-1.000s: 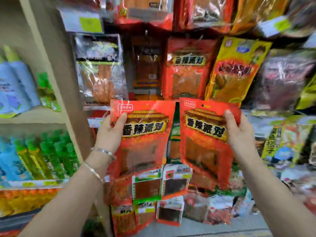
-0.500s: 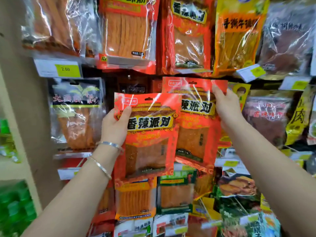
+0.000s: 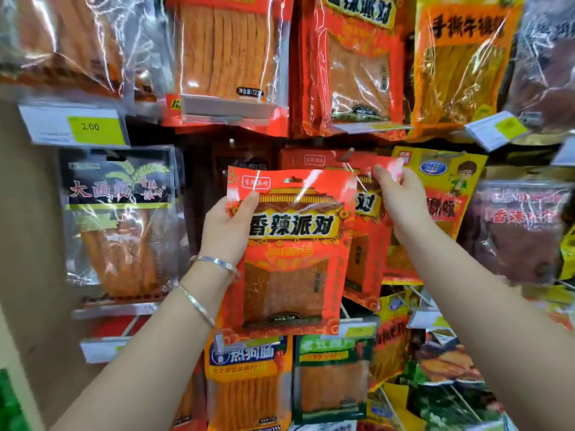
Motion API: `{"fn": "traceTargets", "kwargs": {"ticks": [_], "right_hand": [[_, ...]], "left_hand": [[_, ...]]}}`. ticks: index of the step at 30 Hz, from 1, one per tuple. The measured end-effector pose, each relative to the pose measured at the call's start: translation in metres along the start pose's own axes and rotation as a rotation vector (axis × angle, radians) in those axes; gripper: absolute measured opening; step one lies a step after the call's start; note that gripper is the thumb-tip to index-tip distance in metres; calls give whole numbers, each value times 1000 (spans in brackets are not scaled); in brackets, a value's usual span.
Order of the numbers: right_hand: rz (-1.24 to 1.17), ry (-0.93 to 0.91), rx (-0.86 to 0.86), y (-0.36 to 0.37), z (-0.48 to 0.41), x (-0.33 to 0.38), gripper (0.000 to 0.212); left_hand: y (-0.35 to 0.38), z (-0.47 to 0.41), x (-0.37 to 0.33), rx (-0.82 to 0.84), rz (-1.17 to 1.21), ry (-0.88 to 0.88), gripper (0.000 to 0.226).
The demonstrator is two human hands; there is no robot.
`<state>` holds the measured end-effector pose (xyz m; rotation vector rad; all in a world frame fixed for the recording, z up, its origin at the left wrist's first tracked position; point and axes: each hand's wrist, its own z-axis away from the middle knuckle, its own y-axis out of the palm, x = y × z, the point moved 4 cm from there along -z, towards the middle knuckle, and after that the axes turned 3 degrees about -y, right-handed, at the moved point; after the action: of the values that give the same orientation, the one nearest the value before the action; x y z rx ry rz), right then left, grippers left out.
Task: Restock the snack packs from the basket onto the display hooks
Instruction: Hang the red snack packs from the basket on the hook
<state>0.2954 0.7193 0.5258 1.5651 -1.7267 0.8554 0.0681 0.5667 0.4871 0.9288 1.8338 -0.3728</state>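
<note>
Your left hand (image 3: 228,225) grips the red foil snack pack with the gold banner (image 3: 292,244) by its upper left edge, thumb across the front and the other fingers hidden behind. Its clear window shows a flat orange-brown sheet inside. Your right hand (image 3: 404,206) pinches the top right corner of the second red snack pack (image 3: 368,241) between thumb and fingers. That pack sits behind the first, so only its right strip shows. Its top edge is up at the tip of the metal display hook (image 3: 347,154). I cannot tell whether the hook has entered the hanging hole.

Behind your hands, more red packs (image 3: 311,158) of the same kind hang on that hook. To the left hangs a black-topped clear pouch of orange strips (image 3: 121,219). To the right hangs a yellow pouch with a cartoon face (image 3: 441,188).

A second ago you held the two packs side by side in front of lower rows. Half a second ago they were already raised, with the front one overlapping. Now the front pack covers more of the second.

By count, there are two red packs in hand, one per hand. There are two silver bangles (image 3: 217,262) on your left wrist. One green price tag can be read, marked 2.00 (image 3: 93,127).
</note>
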Motion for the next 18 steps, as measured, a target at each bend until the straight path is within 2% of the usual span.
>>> {"fn": "traceTargets", "kwargs": {"ticks": [2,3,5,7,10,11,12,14,18], "right_hand": [[62,-62,-84,-4,3,-4,48],[71,-115,-130,-7,6,-4,47],[56,-201,-174,-13,13,-4,31],[-26,-193,-90,-11,19,-8,14],[-184,-37,183,3,28,-9,48],[-213,-34,221,5,29,-6,53],[-248,-58,212,5,28,-4,49],[-297,-113,124,-3,24,3,35],[-309,-237,22,-19,14,14,22]], "left_hand": [[6,1,-2,6,13,-6,14],[9,1,-2,11,11,-9,13],[16,1,-2,26,18,-14,13],[24,1,-2,41,29,-17,13],[38,3,-6,77,54,6,13],[43,3,-8,91,43,21,12],[47,3,-10,110,25,42,11],[53,3,-16,126,-36,145,11],[51,12,-38,-16,-101,479,49]]}}
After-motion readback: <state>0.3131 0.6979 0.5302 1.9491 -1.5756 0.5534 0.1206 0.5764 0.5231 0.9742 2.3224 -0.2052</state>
